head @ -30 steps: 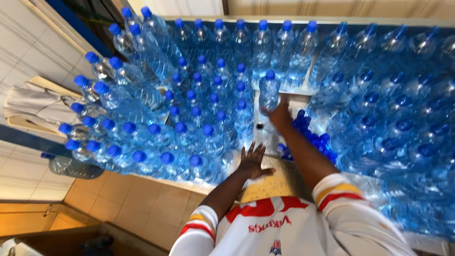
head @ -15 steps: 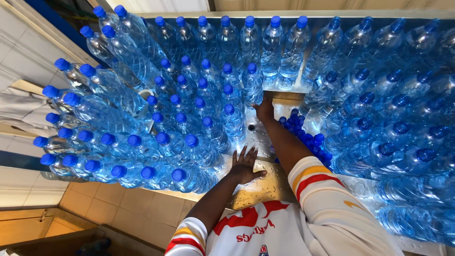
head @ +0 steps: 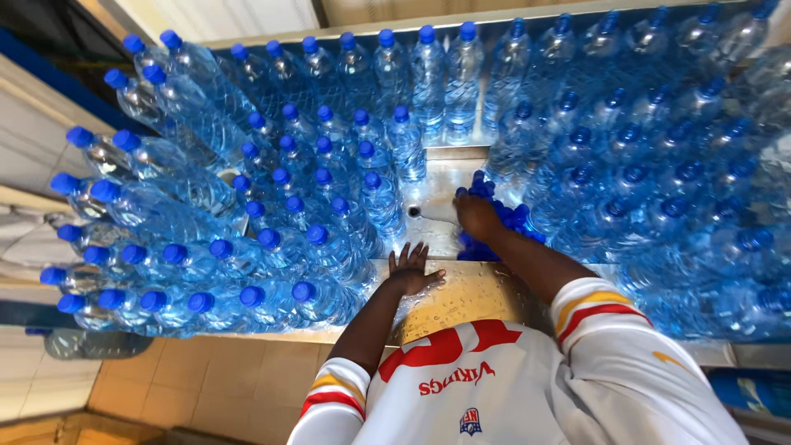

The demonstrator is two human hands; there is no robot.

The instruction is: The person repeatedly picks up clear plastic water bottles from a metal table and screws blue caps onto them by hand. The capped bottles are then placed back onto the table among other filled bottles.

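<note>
My left hand [head: 414, 269] lies flat on the wet metal table [head: 461, 303] with its fingers spread, next to the capped bottles on the left [head: 329, 239]. My right hand [head: 478, 216] reaches into a heap of loose blue caps [head: 512, 219] in the gap between the bottles. Its fingers curl down around some caps. Clear water bottles with blue caps crowd the table on the left, along the back [head: 428, 74] and on the right [head: 643, 189].
A small drain hole [head: 414, 212] sits in the bare metal strip between the bottle groups. Bottles at the far left lean outward over the table edge. Tan floor tiles [head: 206, 379] lie below on the left, and a blue object [head: 754, 391] shows at the lower right.
My right hand let go of a bottle it held at the back of the gap and drew back to the heap of caps. My left hand stayed on the table.
</note>
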